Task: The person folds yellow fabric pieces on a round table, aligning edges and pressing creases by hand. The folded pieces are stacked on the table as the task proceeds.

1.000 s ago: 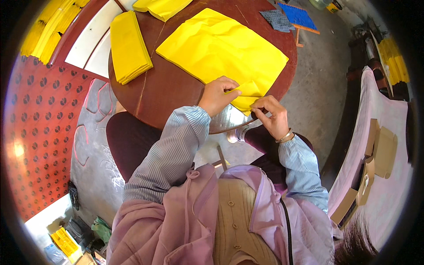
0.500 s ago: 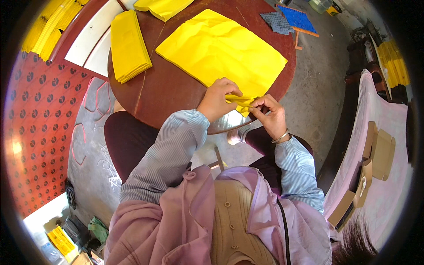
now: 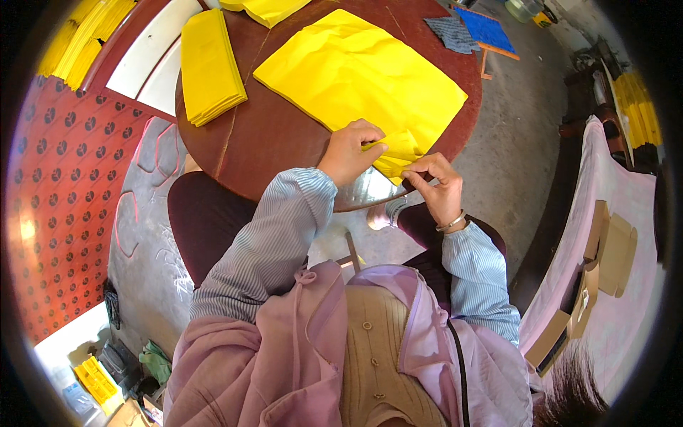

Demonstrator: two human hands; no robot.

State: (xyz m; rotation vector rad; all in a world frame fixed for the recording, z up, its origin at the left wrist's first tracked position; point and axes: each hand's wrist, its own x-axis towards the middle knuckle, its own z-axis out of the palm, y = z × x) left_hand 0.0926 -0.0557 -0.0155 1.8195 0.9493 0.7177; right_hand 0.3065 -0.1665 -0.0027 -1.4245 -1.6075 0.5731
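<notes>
A wide yellow sheet [image 3: 363, 75], paper or thin cloth, lies slightly creased on the round brown table [image 3: 274, 146]. Its near edge is gathered into small folds at the table's front rim. My left hand [image 3: 352, 151] pinches part of these folds between thumb and fingers. Close by on the right, my right hand [image 3: 435, 183] grips the near corner with thumb and forefinger. Left of the sheet sits a neat folded yellow stack [image 3: 210, 67]. Another yellow piece [image 3: 270, 8] is cut off by the top of the view.
At the table's far right are a grey cloth [image 3: 452, 34] and a small blue-topped stand [image 3: 487, 32]. Open cardboard boxes [image 3: 597, 263] rest on a pink-covered surface to the right. More yellow bundles [image 3: 82, 43] hang or lie at the upper left, above a red patterned panel [image 3: 75, 206].
The gathered folds at the near edge have opened out and stand up more between my hands. My left hand has shifted slightly; my right keeps its pinch at the corner.
</notes>
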